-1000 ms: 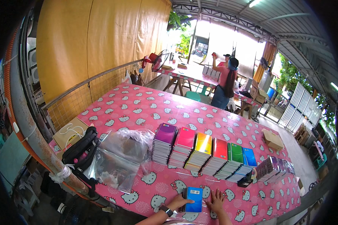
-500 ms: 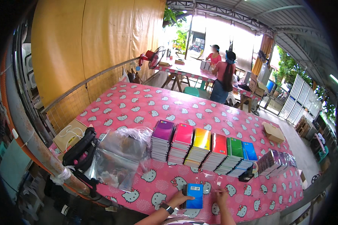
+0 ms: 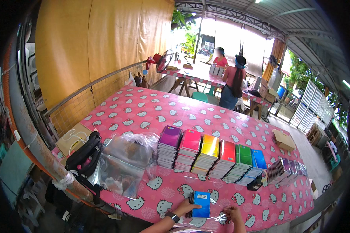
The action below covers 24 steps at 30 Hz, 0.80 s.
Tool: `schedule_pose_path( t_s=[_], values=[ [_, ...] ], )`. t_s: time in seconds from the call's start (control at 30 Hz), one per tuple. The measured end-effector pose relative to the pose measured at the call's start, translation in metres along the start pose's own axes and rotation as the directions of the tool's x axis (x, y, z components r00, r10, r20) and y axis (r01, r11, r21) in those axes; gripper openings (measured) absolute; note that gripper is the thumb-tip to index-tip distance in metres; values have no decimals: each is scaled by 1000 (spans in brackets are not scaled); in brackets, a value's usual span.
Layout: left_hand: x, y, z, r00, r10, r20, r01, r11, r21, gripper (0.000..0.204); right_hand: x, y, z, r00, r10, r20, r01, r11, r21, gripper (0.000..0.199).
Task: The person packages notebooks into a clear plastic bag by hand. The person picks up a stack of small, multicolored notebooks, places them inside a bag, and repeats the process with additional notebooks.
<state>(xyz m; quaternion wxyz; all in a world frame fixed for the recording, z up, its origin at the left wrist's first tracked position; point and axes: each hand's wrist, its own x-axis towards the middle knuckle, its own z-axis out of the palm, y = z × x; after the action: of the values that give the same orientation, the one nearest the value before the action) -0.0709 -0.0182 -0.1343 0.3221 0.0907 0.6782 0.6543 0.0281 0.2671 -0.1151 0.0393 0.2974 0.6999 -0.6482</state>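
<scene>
A blue spiral notebook (image 3: 202,202) lies at the near edge of the pink table. Its coil runs down the left side and a small white label sits near the top of its cover. My left hand (image 3: 186,207) grips it from the coil side, thumb across the cover. To its right, my right hand (image 3: 233,213) has its fingers pinched on shiny clear plastic film (image 3: 221,218), which reaches toward the notebook. Beyond both hands stand stacks of spiral notebooks, including purple (image 3: 169,136), pink (image 3: 190,140), yellow (image 3: 210,146), red (image 3: 227,152), green (image 3: 243,155) and blue (image 3: 258,158) ones.
Clear plastic bags (image 3: 122,171) and a black bag (image 3: 83,155) lie to the left. A black tape dispenser (image 3: 255,184) sits by the blue stack, with wrapped notebook bundles (image 3: 286,171) beside it. A cardboard box (image 3: 284,140) is farther right. Two people work at another table (image 3: 206,77).
My right hand has moved slightly nearer to me, and the film by it now looks bunched and shiny. My left hand stays on the notebook.
</scene>
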Motion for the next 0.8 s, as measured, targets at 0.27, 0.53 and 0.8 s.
schedule_pose_path(
  t_s=[0.27,0.53,0.8],
  values=[
    [8,-23,5,997,65,-39,-69,994,-84,54,-6,4,8,998,-20,-64,21,1000,1,10],
    [-12,12,17,978,204,-35,-206,977,-62,47,-16,26,-10,991,-119,66,122,992,-37,18],
    [-34,27,-21,999,-45,21,50,856,-515,44,1,8,22,992,-117,50,118,992,-35,19]
  ],
)
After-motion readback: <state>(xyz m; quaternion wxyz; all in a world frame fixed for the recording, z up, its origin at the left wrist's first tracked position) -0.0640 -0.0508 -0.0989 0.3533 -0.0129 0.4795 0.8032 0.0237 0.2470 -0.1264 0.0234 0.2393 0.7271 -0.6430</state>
